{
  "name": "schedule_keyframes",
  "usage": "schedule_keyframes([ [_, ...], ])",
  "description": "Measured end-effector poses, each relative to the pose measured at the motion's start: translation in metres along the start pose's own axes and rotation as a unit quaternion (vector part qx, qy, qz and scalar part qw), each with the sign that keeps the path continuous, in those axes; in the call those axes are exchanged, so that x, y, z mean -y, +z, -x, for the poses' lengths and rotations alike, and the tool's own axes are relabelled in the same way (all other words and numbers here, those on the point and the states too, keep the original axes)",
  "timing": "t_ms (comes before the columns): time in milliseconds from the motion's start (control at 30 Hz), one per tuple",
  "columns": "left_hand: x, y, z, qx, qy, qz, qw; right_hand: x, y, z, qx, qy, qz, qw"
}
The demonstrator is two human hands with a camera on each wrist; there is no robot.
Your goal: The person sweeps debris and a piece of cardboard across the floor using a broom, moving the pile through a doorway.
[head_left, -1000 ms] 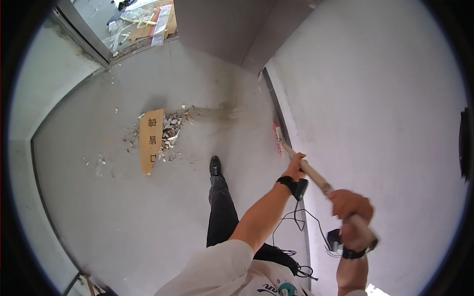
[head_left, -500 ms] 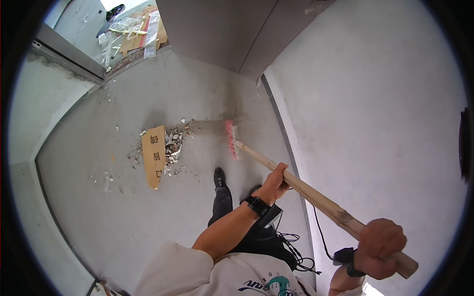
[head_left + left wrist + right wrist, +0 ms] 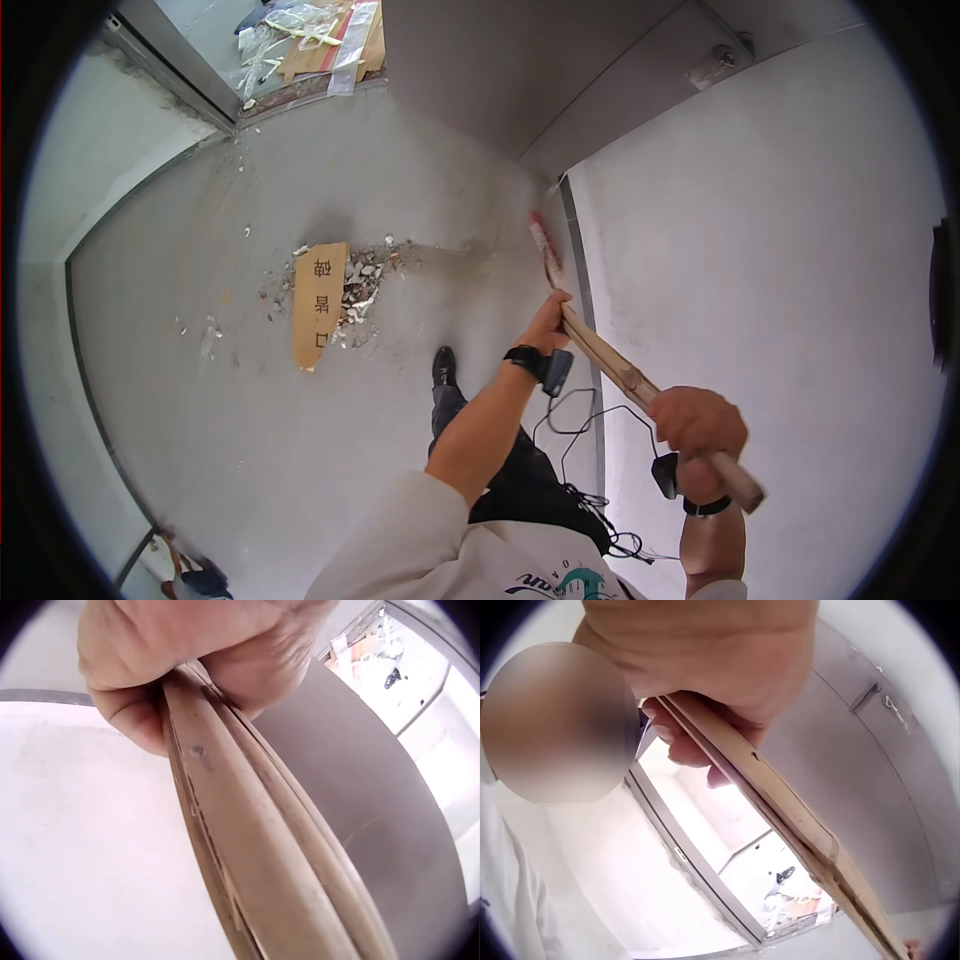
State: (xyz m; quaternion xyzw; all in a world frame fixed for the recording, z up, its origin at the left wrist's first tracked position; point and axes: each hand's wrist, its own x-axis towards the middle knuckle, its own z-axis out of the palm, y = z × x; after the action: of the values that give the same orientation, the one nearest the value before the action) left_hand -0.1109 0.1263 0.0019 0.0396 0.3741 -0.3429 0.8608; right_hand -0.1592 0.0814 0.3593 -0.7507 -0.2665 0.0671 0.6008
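Both hands hold a broom with a long wooden handle (image 3: pixel 610 362) and a pink-and-white bristle head (image 3: pixel 543 240). My left hand (image 3: pixel 543 325) grips the handle low, close behind the head. Higher up, near the butt end, my right hand (image 3: pixel 700 425) is wrapped round it. The bristle head is beside the foot of the right wall, near the door's corner. In the left wrist view, thumb and fingers curl about the handle, which has a lengthwise groove. Left of the broom, a heap of rubble (image 3: pixel 362 285) lies against a torn cardboard piece (image 3: pixel 318 310) with printed characters.
A grey door (image 3: pixel 480 80) stands at the far side, beside a doorway with cardboard and plastic scraps (image 3: pixel 335 45). The white wall (image 3: pixel 760 250) runs close along the right. Black cables (image 3: pixel 590 410) dangle near my legs. Loose crumbs dot the floor (image 3: pixel 250 420).
The broom head swung left from the right wall to mid-floor, then back right and farther out toward the door's corner. Both hands stayed on the handle. Cardboard and rubble lie as before.
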Motion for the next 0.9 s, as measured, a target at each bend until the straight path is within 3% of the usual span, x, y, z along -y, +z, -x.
schedule_keyframes([
  [67,-0.015,0.019,0.080,-0.031,0.047,0.088,0.995,0.018,0.005,-0.007,-0.025,-0.013,-0.013,1.000],
  [133,-0.021,0.020,0.129,-0.050,0.070,0.083,0.993,0.039,0.008,-0.010,-0.038,0.016,-0.084,0.996],
  [200,-0.021,0.005,0.143,-0.054,0.083,0.080,0.992,0.056,0.013,-0.013,-0.055,-0.007,-0.111,0.992],
  [267,-0.011,0.011,0.150,-0.029,0.083,0.060,0.994,0.076,0.019,-0.008,-0.072,0.026,-0.097,0.992],
  [400,0.005,0.044,0.160,-0.018,0.085,0.039,0.995,0.094,0.011,-0.011,-0.074,-0.106,-0.066,0.989],
  [500,0.008,0.074,0.169,-0.014,0.071,0.039,0.997,0.109,-0.008,-0.010,0.004,-0.093,-0.066,0.993],
  [567,0.000,0.087,0.154,-0.011,0.052,0.068,0.996,0.108,-0.013,-0.021,0.113,-0.131,-0.052,0.984],
  [700,-0.037,0.097,0.095,0.041,0.079,0.100,0.991,0.080,0.011,-0.027,0.144,-0.101,0.039,0.984],
  [800,-0.081,0.058,0.028,0.104,0.072,0.109,0.986,0.040,0.038,-0.065,0.224,-0.070,0.157,0.959],
  [900,-0.112,0.009,0.011,0.090,0.057,0.079,0.991,-0.015,0.052,-0.051,0.194,-0.077,0.102,0.973],
])
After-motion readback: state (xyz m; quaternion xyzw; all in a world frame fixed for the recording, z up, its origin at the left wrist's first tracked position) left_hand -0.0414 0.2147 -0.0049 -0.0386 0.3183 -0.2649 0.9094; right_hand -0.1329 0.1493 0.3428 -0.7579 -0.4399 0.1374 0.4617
